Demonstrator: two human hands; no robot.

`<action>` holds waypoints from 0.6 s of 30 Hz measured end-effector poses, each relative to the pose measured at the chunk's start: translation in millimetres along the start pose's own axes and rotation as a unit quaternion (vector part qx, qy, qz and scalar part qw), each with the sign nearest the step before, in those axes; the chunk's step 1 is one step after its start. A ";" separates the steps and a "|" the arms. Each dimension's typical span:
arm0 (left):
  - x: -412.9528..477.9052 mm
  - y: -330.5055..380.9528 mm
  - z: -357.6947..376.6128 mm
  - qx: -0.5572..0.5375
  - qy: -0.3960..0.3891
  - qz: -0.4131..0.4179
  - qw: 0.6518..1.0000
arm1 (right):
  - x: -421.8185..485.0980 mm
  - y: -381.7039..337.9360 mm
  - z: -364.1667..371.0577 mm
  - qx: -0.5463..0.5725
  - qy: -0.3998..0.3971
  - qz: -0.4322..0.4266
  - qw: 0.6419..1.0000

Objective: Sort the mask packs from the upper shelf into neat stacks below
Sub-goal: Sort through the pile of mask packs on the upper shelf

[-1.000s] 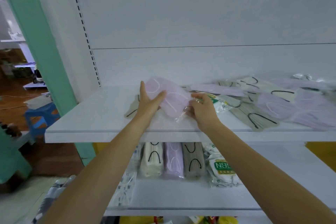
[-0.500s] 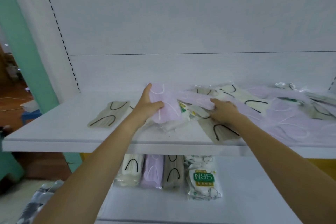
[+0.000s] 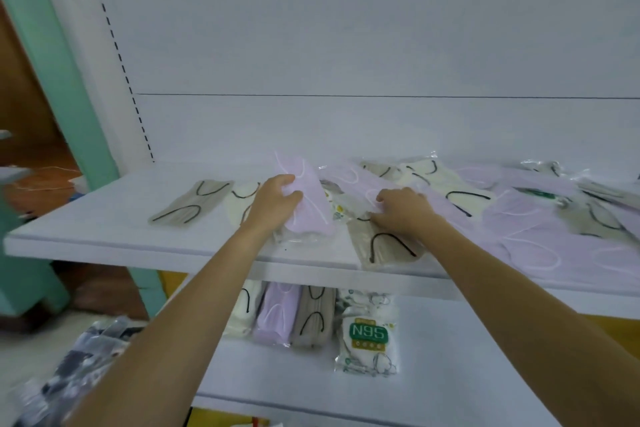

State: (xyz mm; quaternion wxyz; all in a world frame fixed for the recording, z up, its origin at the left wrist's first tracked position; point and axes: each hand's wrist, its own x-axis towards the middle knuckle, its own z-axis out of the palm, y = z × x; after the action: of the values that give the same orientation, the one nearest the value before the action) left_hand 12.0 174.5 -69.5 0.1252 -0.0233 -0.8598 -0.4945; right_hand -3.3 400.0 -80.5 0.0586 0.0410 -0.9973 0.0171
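Observation:
Several loose mask packs in lilac, cream and grey-beige lie across the upper shelf (image 3: pixel 104 239). My left hand (image 3: pixel 275 201) grips a lilac pack (image 3: pixel 308 204) and holds it tilted up above the shelf. My right hand (image 3: pixel 401 211) rests fingers-down on another lilac pack (image 3: pixel 360 184) in the pile, just above a grey-beige pack (image 3: pixel 384 250) that overhangs the shelf's front edge. On the lower shelf (image 3: pixel 450 374) stand a cream stack (image 3: pixel 242 312), a lilac stack (image 3: pixel 277 315), a grey-beige stack (image 3: pixel 313 319) and an N95 pack (image 3: pixel 369 336).
A grey-beige pack (image 3: pixel 192 204) and a cream pack (image 3: pixel 242 201) lie apart at the upper shelf's left. A green pillar (image 3: pixel 59 80) stands left of the white shelving. A crumpled plastic bag (image 3: pixel 69 374) lies on the floor at lower left.
My right hand has moved from the right side of the held pack onto a lilac pack in the pile. My left hand still holds its lilac pack. The camera has shifted.

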 end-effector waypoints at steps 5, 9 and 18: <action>-3.4 5.0 -0.9 -0.040 0.017 -0.002 0.999 | -3.2 -4.3 -2.6 0.040 0.129 0.053 0.989; -5.1 8.1 -2.3 -0.061 0.012 0.004 0.998 | -16.1 -13.5 -22.1 0.345 0.238 0.164 0.893; -1.4 16.9 18.0 -0.068 -0.012 0.055 0.996 | -65.9 -79.6 -3.6 0.326 0.124 -0.172 0.921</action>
State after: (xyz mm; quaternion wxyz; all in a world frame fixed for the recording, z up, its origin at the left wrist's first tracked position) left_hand 12.6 198.7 -64.2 0.1404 -0.0851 -0.8228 -0.5441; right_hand 69.0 326.2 -82.4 0.1671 0.2267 -0.8988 0.3358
